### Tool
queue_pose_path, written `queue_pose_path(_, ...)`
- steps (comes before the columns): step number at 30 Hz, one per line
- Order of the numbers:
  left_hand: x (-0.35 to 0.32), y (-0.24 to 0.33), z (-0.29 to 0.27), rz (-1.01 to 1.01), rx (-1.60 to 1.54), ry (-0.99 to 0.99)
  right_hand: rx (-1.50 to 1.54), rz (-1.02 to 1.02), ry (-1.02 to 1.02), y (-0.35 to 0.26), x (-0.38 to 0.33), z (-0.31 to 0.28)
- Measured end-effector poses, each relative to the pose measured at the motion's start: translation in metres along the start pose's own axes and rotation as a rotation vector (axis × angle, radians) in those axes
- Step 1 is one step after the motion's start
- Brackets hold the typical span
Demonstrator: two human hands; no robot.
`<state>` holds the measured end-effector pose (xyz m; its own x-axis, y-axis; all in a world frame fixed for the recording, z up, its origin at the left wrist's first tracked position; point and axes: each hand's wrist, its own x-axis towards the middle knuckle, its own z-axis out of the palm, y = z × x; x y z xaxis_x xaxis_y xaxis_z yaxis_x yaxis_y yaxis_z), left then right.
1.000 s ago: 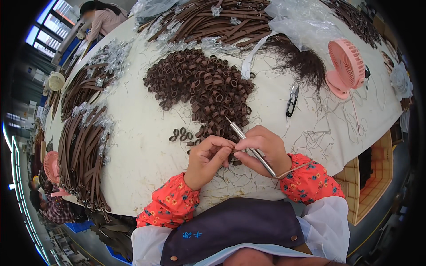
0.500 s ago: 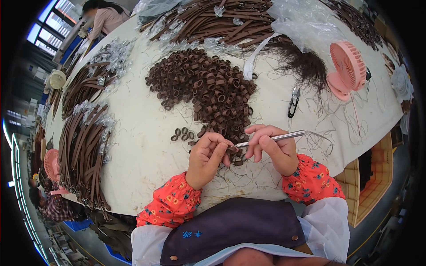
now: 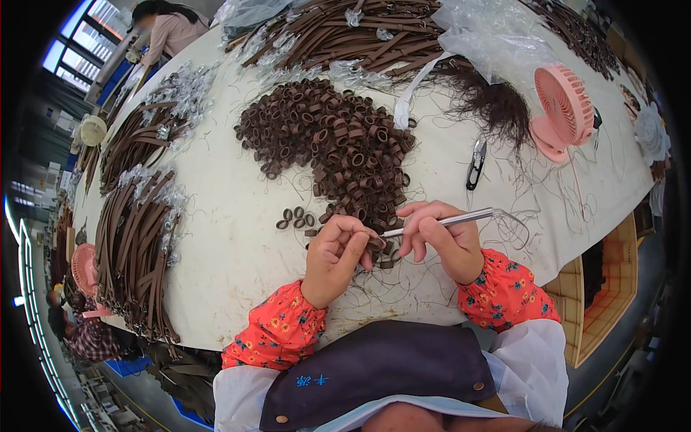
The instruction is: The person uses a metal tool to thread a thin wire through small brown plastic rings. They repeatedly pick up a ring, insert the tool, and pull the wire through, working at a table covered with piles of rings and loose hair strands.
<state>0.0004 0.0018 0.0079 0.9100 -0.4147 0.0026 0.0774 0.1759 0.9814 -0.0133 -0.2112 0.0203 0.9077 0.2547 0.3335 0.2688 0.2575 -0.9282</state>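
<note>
- Where the wide white cloth-covered desk [image 3: 237,237] spreads out, long bundles of dark brown leather straps [image 3: 137,237] lie along its left side.
- A big heap of small brown leather loops [image 3: 331,144] sits at the centre, just beyond the hands.
- A pink round desk fan [image 3: 565,108] stands at the right, near black thread snips [image 3: 475,164].
- The left hand [image 3: 335,252] pinches a brown loop [image 3: 374,243], fingers closed.
- The right hand [image 3: 439,241] grips a slim silver metal hook tool [image 3: 446,219], its tip meeting that loop.
</note>
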Motion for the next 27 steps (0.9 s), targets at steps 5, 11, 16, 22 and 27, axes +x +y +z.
queue_pose_path(5, 0.001, 0.003, 0.004, 0.025, -0.020, -0.001, -0.364, 0.043, 0.043, -0.001, -0.003, 0.008)
queue_pose_path(11, -0.001, -0.008, 0.005, 0.040, -0.037, 0.004, -0.738, -0.327, -0.003, 0.005, 0.008, 0.013)
queue_pose_path(16, 0.001, 0.001, 0.003, 0.015, 0.029, -0.008, -0.781, -0.403, 0.007, 0.002, 0.009, 0.008)
queue_pose_path(22, 0.002, 0.011, 0.001, 0.131, 0.456, 0.031, -0.804, -0.444, -0.015, 0.006, 0.010, 0.005)
queue_pose_path(27, 0.003, 0.014, 0.000, 0.328, 0.696, 0.002, -0.808, -0.401, -0.043, 0.005, 0.009, 0.006)
